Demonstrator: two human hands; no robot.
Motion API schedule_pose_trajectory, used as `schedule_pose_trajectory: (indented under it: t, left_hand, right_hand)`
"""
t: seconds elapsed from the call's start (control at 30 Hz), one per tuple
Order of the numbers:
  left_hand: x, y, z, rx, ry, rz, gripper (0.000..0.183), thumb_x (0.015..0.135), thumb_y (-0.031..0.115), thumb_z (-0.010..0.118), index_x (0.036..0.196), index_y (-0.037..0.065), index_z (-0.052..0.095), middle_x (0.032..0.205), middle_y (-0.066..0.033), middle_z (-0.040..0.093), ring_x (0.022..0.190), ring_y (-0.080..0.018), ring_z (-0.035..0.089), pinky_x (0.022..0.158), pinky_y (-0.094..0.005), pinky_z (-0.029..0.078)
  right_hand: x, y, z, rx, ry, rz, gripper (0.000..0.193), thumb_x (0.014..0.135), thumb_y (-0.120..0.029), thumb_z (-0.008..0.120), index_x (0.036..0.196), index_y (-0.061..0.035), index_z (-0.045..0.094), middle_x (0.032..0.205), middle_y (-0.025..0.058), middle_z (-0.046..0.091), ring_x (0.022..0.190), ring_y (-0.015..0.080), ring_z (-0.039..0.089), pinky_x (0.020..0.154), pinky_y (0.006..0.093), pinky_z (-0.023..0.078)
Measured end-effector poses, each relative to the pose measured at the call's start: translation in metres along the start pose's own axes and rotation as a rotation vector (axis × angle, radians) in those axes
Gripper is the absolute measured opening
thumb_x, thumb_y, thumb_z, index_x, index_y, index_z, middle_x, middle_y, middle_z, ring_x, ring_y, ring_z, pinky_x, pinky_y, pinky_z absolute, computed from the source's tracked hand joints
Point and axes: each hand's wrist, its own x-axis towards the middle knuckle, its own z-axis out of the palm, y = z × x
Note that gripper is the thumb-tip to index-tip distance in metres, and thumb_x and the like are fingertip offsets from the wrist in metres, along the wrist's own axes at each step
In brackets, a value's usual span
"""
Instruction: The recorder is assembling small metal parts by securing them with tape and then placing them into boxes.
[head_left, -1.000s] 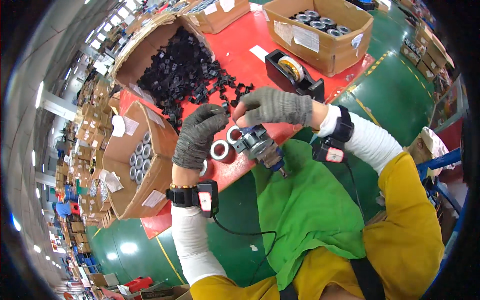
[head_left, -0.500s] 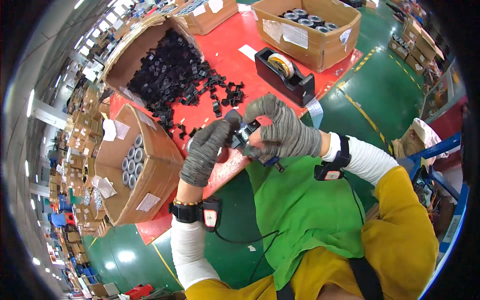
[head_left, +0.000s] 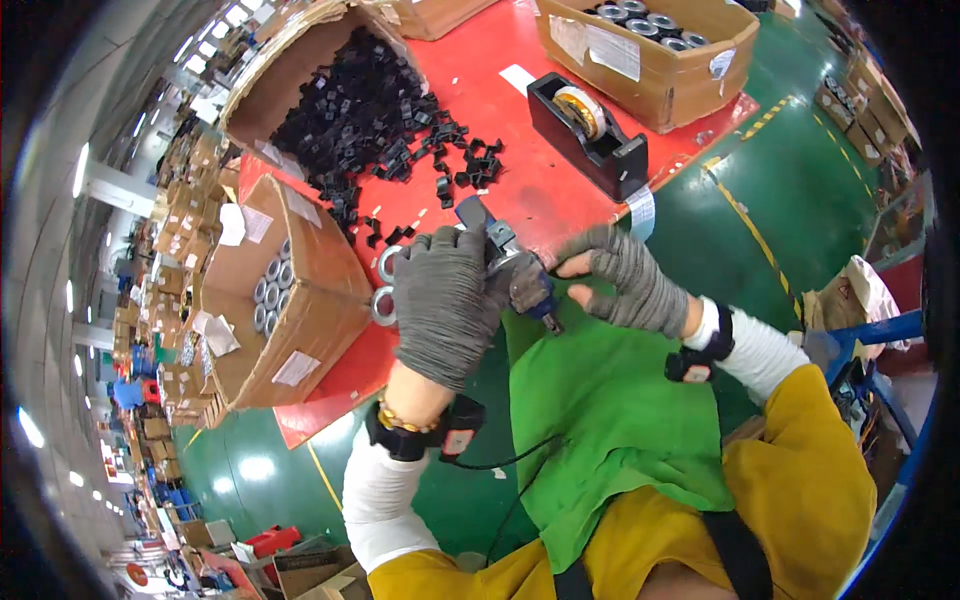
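Observation:
In a grey knit glove, my left hand (head_left: pixel 447 305) is closed, its fingers pressed together and curled down against the left side of a small blue metal vise-like fixture (head_left: pixel 530 288) at the table's near edge. What those fingers hold is hidden beneath the hand. A small dark clip-like piece (head_left: pixel 500 236) shows on top of the fixture. Just right of it, my gloved right hand (head_left: pixel 625 282) hovers with bare thumb and index fingertips apart and nothing between them. Two silver rings (head_left: pixel 383 306) lie left of my left hand.
Black plastic clips (head_left: pixel 350 125) spill from a tipped carton onto the red tabletop (head_left: pixel 540 205). A black tape dispenser (head_left: pixel 590 140) stands beyond my right hand. Cartons holding silver-rimmed cylinders stand at the left (head_left: pixel 300 310) and far right (head_left: pixel 640 70). A green apron (head_left: pixel 615 410) hangs below the fixture.
My right hand has come off the fixture and opened, shifting right. My left hand has moved right and over the fixture's left side, uncovering the rings. The view has tilted slightly.

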Motion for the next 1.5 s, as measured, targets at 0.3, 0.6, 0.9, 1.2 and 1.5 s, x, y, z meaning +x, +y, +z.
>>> schedule_pose_trajectory:
  t: [0.3, 0.6, 0.9, 1.2, 1.5]
  left_hand:
    - [-0.001, 0.011, 0.038, 0.354, 0.378, -0.161, 0.035, 0.058, 0.045, 0.066, 0.078, 0.017, 0.058, 0.081, -0.0049, 0.056, 0.083, -0.0254, 0.053, 0.077, -0.0401, 0.036]
    - [0.011, 0.042, -0.017, -0.181, 0.619, -0.005, 0.034, 0.064, 0.034, 0.070, 0.085, 0.011, 0.058, 0.080, -0.0058, 0.054, 0.078, -0.0276, 0.052, 0.071, -0.0416, 0.038]
    - [0.087, 0.069, -0.019, -0.117, 0.495, 0.207, 0.047, 0.064, 0.042, 0.064, 0.099, 0.011, 0.057, 0.085, -0.0072, 0.051, 0.086, -0.0277, 0.047, 0.081, -0.0434, 0.032]
    - [0.026, 0.006, -0.076, -0.247, 0.238, -0.074, 0.045, 0.081, 0.012, 0.063, 0.121, -0.002, 0.048, 0.121, -0.0186, 0.049, 0.112, -0.0315, 0.047, 0.091, -0.0375, 0.042]
    - [-0.095, -0.052, -0.056, -0.507, 0.063, -0.700, 0.041, 0.084, 0.020, 0.061, 0.117, -0.001, 0.052, 0.118, -0.0174, 0.052, 0.112, -0.0308, 0.047, 0.094, -0.0390, 0.038]
  right_hand:
    - [-0.037, -0.012, 0.049, 0.403, -0.172, 0.374, 0.042, 0.080, -0.045, 0.057, 0.101, -0.0082, 0.058, 0.090, 0.0161, 0.060, 0.078, 0.0316, 0.060, 0.067, 0.0375, 0.048]
    - [0.040, -0.042, -0.069, 0.202, 0.067, -0.007, 0.071, 0.078, -0.040, 0.064, 0.133, -0.0057, 0.035, 0.096, 0.0178, 0.056, 0.074, 0.0354, 0.058, 0.064, 0.0421, 0.047]
    - [0.068, -0.027, -0.114, 0.086, -0.068, 0.139, 0.061, 0.079, -0.038, 0.063, 0.125, -0.0036, 0.042, 0.096, 0.0186, 0.056, 0.084, 0.0351, 0.060, 0.072, 0.0397, 0.049]
    - [0.141, 0.104, -0.251, -0.365, 0.147, 0.373, 0.029, 0.082, -0.031, 0.059, 0.095, -0.0054, 0.061, 0.080, 0.0159, 0.062, 0.072, 0.0272, 0.063, 0.064, 0.0348, 0.051]
    - [0.210, 0.274, -0.281, -1.053, -0.536, 0.843, 0.030, 0.077, -0.030, 0.061, 0.083, -0.0012, 0.067, 0.063, 0.0146, 0.063, 0.057, 0.0201, 0.063, 0.049, 0.0325, 0.052]
